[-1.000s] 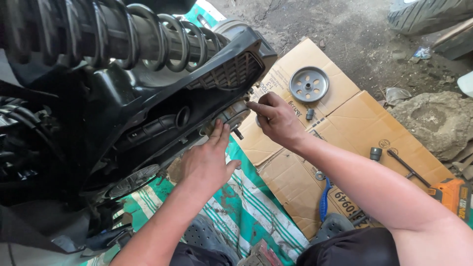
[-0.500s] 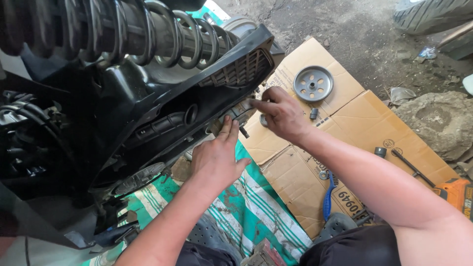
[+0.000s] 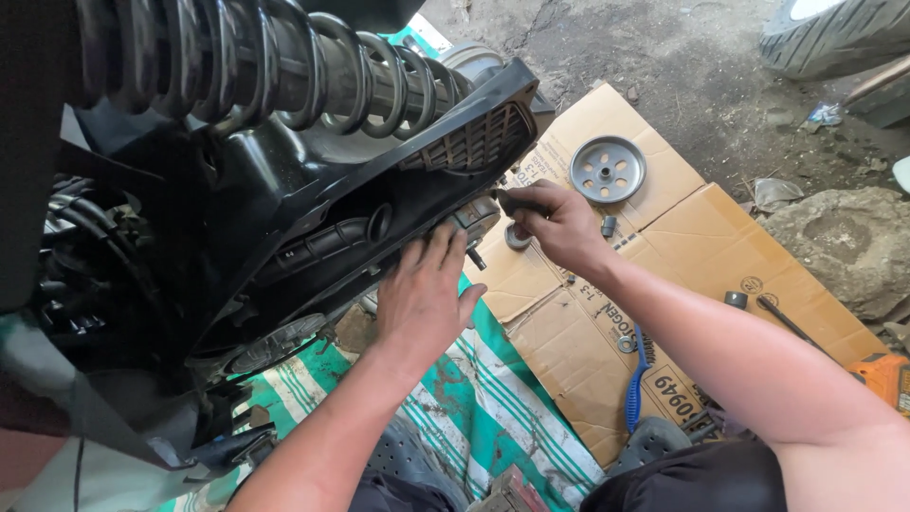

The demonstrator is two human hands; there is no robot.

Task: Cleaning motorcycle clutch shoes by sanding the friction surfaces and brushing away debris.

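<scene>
Below the coil spring (image 3: 284, 71), the left hand (image 3: 424, 299) lies flat with fingers spread on the black engine cover (image 3: 332, 223), seemingly to steady it, while the right hand (image 3: 559, 223) is clenched around a dark tool handle (image 3: 517, 201) at the cover's end, above the cardboard (image 3: 588, 313).

2 hands (image 3: 427, 294), 1 pulley (image 3: 608, 169), 1 spring (image 3: 284, 62)

Left hand (image 3: 422, 299) flat against black scooter casing (image 3: 313, 204), right hand (image 3: 559, 223) gripping dark tool handle (image 3: 517, 202), grey pulley disc (image 3: 608, 170) on flattened cardboard (image 3: 701, 237), coil spring (image 3: 284, 66) above
</scene>
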